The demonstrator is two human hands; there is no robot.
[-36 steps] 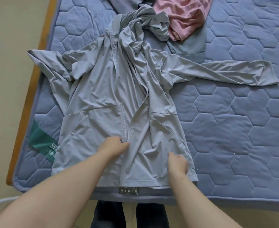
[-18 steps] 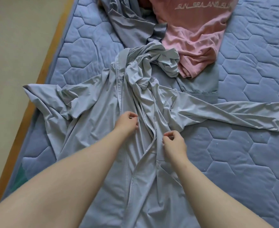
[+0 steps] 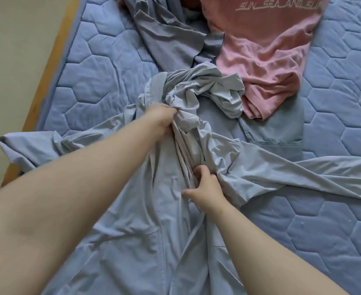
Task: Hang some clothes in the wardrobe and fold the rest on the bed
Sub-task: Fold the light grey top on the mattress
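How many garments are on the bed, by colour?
Light grey: 1, the jacket, gripped by the left hand and right hand
Pink: 1, the T-shirt
Slate grey: 1, the crumpled piece
Blue-grey: 1, the hemmed piece under the T-shirt
Total: 4, if the last two are separate garments; I cannot tell.

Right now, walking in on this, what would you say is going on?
A person works on a grey jacket spread on the bed. The left hand grips bunched cloth below the hood; the right hand pinches the front lower down. The jacket is crumpled, not yet folded. A pink T-shirt lies beyond it.
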